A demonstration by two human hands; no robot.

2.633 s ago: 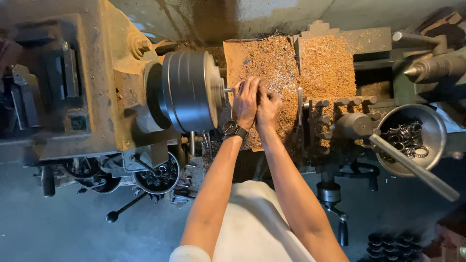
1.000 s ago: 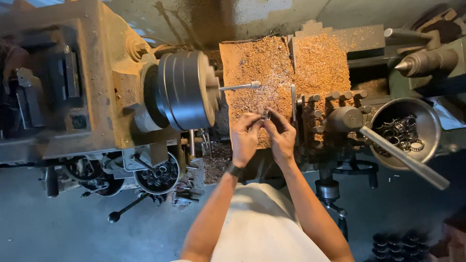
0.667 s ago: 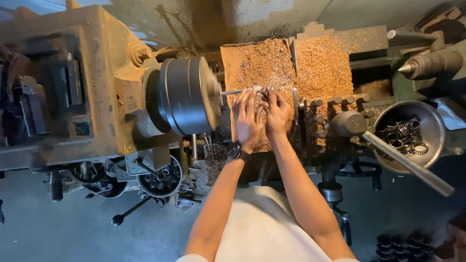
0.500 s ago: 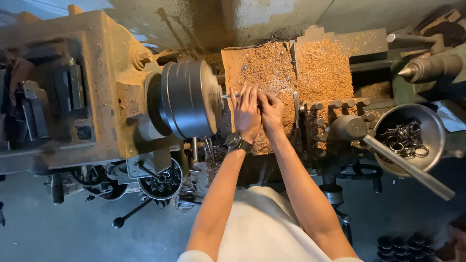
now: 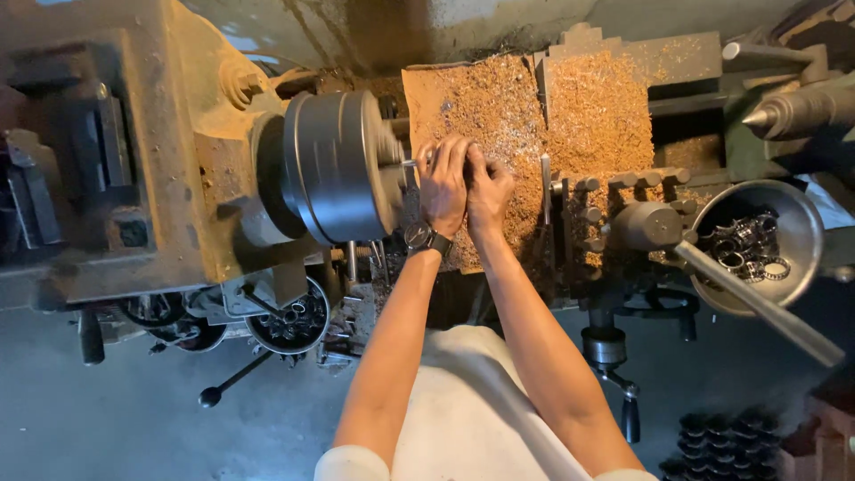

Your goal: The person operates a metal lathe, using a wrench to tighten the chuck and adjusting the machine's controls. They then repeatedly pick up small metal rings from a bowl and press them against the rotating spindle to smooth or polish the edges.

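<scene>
While the head camera is looking straight down on a lathe, the worn headstock (image 5: 134,169) is filling the left of the view, its paint chipped and rust-stained. To its right the dark cylindrical chuck (image 5: 334,165) is sitting with its face turned toward the hands, and a thin metal spindle (image 5: 411,163) is projecting from that face. Below the chuck a round handwheel (image 5: 289,316) is showing, with a ball-ended lever (image 5: 233,381) slanting down from it.

At centre the left hand (image 5: 443,183), a dark wristwatch (image 5: 420,236) on its wrist, is resting against the tip of the spindle, its fingers lying close together and curled over something too small to make out. The right hand (image 5: 488,191) is pressing against the left one, thumb side touching, its fingers bent inward; whether they are pinching a part cannot be told. Both hands are lying over a flat tray (image 5: 525,107) thickly covered with brass-coloured swarf.

Right of the hands the tool post (image 5: 583,200) with its row of bolts is standing beside a long lever handle (image 5: 757,303), which is crossing a round metal bowl (image 5: 793,227) holding metal rings (image 5: 744,245). At upper right the pointed tailstock centre (image 5: 784,111) is aiming left. Near the bottom right corner, dark stacked rings (image 5: 721,436) are sitting on the floor.
</scene>
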